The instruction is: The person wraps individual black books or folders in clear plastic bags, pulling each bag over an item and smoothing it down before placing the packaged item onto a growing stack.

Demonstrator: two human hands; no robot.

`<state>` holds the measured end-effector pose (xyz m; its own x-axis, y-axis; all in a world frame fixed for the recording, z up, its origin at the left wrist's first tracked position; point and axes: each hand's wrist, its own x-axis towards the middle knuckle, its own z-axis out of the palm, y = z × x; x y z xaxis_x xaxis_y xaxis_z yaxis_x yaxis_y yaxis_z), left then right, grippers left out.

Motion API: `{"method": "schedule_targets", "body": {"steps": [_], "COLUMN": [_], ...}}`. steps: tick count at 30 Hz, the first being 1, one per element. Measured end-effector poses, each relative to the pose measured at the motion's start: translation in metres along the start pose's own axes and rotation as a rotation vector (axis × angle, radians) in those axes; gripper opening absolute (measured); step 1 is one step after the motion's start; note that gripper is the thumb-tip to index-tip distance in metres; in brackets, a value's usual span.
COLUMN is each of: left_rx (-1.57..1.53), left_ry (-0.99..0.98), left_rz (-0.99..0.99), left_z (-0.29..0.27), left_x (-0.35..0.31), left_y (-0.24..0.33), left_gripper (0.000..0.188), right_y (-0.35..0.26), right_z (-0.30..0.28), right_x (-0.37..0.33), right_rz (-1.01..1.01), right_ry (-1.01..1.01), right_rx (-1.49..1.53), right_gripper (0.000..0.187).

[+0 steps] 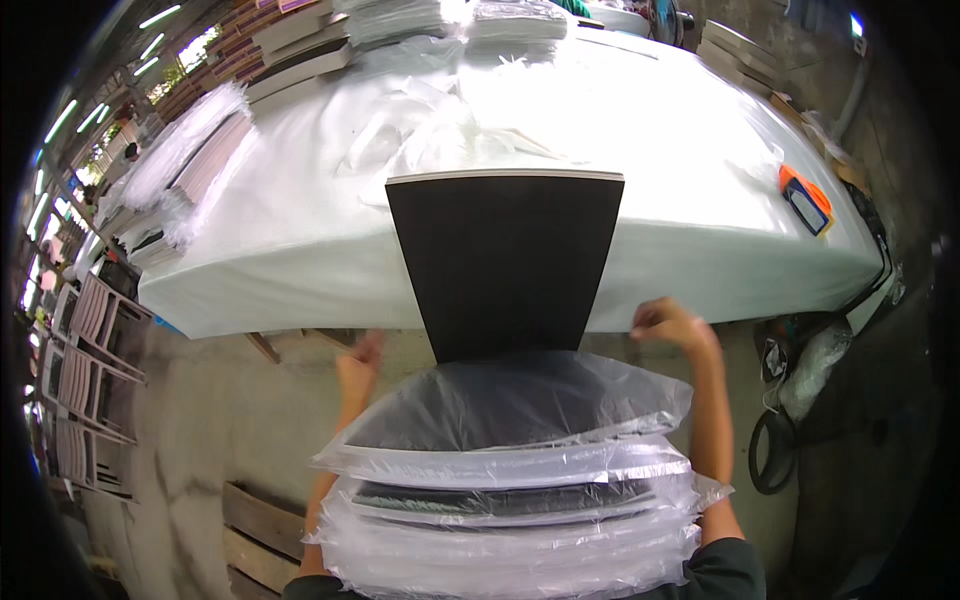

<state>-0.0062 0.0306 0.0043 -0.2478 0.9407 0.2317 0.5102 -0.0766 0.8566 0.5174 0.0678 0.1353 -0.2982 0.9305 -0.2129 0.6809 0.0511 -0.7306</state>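
Note:
A flat black panel (pixel 505 265) with a pale top edge stands tilted against the front of the covered table, its lower edge behind the top package. Close in front of me rises a stack of plastic-wrapped flat packages (pixel 520 550), the uppermost a dark one in clear film (pixel 520 405). My left hand (pixel 360 368) is left of the panel, apart from it; its fingers are blurred and partly hidden. To the panel's right, my right hand (pixel 672 325) hangs in the air with fingers curled in and nothing visible in them.
The table has a white cover (pixel 300 200) with loose clear film (pixel 440 130). An orange and blue tool (pixel 805 200) lies at its right end. Wrapped stacks (pixel 185 170) stand at the left. Chairs (pixel 95 370) and a wooden pallet (pixel 260 540) are on the floor.

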Motion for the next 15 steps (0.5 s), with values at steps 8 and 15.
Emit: {"method": "schedule_targets", "body": {"steps": [8,15], "left_rx": [0.29,-0.115], "left_ry": [0.305,-0.243], "left_rz": [0.535,0.042], "left_z": [-0.073,-0.021], "left_x": [0.231,0.277], "left_y": [0.257,0.246], "left_gripper": [0.08,0.093], "right_y": [-0.253,-0.292], "right_z": [-0.09,-0.046], "right_x": [0.024,0.072], "right_rz": [-0.832,-0.946], "right_ry": [0.31,0.272], "right_rx": [0.055,-0.186], "right_gripper": [0.012,0.008]}}
